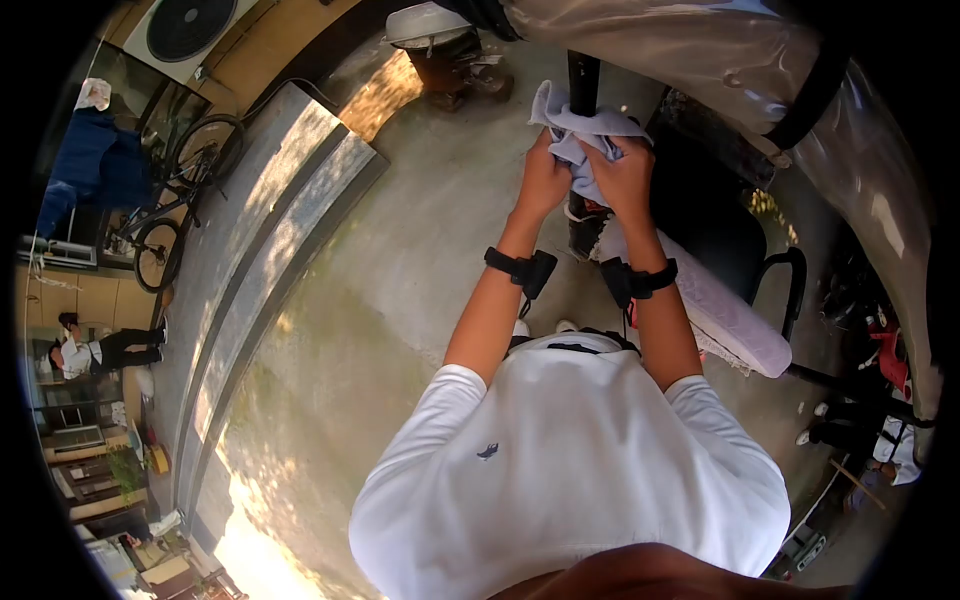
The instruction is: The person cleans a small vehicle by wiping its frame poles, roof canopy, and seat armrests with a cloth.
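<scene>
A pale lavender cloth is bunched around a black upright post. From the left side my left hand grips the cloth, its fingers closed on it. My right hand is closed on the cloth's other side, close beside the left. Folds of fabric hide some of the fingertips. Just below the hands is a dark part with a bit of orange. A long, pale pink padded cover stretches down to the right from there, beside a black seat.
Clear plastic sheeting on a dark frame curves overhead at the right. A low concrete step runs along the left, with a bicycle behind it. A metal basin stands at the top. People are at far left and far right.
</scene>
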Demonstrator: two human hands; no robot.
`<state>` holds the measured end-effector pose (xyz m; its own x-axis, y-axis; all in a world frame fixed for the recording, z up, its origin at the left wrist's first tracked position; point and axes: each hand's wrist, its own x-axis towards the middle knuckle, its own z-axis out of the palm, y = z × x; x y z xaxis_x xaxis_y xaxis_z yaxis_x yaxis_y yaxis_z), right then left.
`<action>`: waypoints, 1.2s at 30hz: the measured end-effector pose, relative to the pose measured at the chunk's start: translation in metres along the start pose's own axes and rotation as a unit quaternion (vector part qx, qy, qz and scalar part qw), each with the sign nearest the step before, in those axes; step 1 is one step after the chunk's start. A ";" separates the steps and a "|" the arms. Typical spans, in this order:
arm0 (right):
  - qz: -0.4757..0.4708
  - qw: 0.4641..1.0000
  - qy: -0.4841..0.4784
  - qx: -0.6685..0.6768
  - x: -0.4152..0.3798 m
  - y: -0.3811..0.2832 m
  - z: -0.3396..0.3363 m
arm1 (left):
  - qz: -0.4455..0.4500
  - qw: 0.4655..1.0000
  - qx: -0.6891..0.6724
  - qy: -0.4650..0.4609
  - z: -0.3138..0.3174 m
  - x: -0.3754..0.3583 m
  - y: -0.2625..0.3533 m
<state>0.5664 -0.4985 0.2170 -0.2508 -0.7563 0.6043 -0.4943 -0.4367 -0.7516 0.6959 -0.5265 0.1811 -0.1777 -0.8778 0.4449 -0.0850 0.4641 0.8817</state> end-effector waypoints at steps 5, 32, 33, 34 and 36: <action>0.103 0.982 -0.102 -0.117 -0.022 0.033 0.014 | -0.049 0.997 0.054 0.008 0.017 -0.047 -0.063; 0.054 0.991 -0.110 -0.048 0.012 0.033 0.032 | -0.036 0.983 0.161 0.083 0.011 -0.058 -0.008; 0.104 0.981 -0.139 -0.089 0.003 0.041 0.033 | -0.037 0.982 0.162 0.087 0.014 -0.065 -0.018; 0.122 0.975 -0.161 -0.093 -0.006 0.049 0.033 | -0.075 0.978 0.179 0.073 0.019 -0.074 -0.027; 0.129 0.970 -0.179 -0.106 -0.023 0.078 0.041 | -0.115 0.971 0.197 0.066 0.027 -0.089 -0.051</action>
<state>0.5671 -0.5354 0.1337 -0.1034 -0.9642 0.2440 -0.6225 -0.1286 -0.7720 0.6895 -0.4686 0.0925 0.0164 -0.9592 0.2824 -0.4807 0.2400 0.8434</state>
